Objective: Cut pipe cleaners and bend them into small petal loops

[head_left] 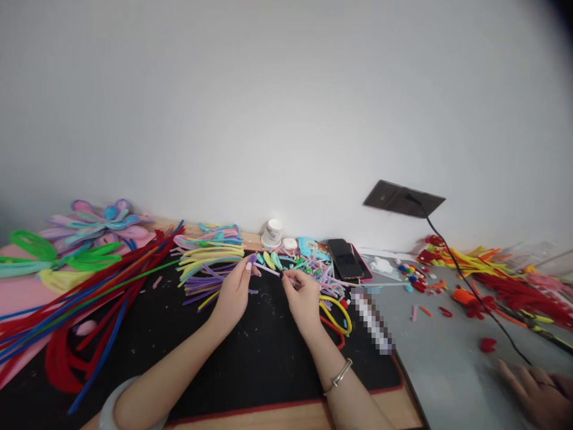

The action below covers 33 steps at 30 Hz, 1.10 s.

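Note:
Above the black mat (264,352), both hands work on one thin, pale lilac pipe cleaner (268,270) stretched between them. My left hand (235,292) pinches its left end, where a darker purple fuzzy bit (253,259) shows at the fingertips. My right hand (302,298) grips the other end between thumb and fingers, with a small dark spot at the tips that I cannot make out. Just left of my left hand lie purple pipe cleaners (203,283) and pale yellow ones (212,255). Short pastel pieces (320,272) are heaped behind my right hand.
Long red and blue pipe cleaners (107,292) and finished-looking flowers (101,224) cover the left. A paper cup (273,232) and a phone (345,260) stand along the wall. A black cable (465,280) crosses the grey table, where another person's hand (537,391) rests at right.

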Motion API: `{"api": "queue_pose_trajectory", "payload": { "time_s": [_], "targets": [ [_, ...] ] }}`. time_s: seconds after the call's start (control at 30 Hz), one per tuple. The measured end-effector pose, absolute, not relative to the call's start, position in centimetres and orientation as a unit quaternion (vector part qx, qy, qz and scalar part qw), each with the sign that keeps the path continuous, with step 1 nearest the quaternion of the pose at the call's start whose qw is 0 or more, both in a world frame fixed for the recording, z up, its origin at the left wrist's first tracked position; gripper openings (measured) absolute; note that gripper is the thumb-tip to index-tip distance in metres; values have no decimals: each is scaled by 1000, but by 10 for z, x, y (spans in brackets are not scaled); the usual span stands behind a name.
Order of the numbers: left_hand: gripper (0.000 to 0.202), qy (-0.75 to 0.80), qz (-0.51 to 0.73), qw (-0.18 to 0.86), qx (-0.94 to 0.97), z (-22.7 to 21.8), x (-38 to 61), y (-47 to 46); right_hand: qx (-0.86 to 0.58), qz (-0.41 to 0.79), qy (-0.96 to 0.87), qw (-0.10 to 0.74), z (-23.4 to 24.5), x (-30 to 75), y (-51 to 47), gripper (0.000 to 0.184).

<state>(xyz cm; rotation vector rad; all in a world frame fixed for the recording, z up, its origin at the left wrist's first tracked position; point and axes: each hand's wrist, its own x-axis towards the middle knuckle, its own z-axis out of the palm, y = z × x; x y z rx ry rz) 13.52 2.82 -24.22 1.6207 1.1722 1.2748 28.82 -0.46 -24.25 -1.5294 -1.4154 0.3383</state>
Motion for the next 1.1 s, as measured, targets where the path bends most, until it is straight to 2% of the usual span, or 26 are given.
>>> {"api": "queue_pose_trajectory", "payload": {
  "time_s": [0.23,0.37,0.47,0.67,0.9,1.1],
  "targets": [
    [32,452,440,333,701,-243,137,28,-600,224,-564,522,-241,279,-8,17],
    [35,419,395,353,738,-246,139,25,-575,260,-565,531,-237,277,-9,18],
    [36,402,385,375,741,-247,140,24,-544,322,-548,547,-236,278,-8,18],
    [30,405,375,350,757,-245,138,24,-491,441,-474,583,-238,280,-3,13],
    [31,410,354,340,769,-241,136,23,-433,506,-399,630,-236,284,-2,14],
    [33,409,259,292,824,-238,133,20,-426,517,-387,633,-237,290,1,19]
  ]
}}
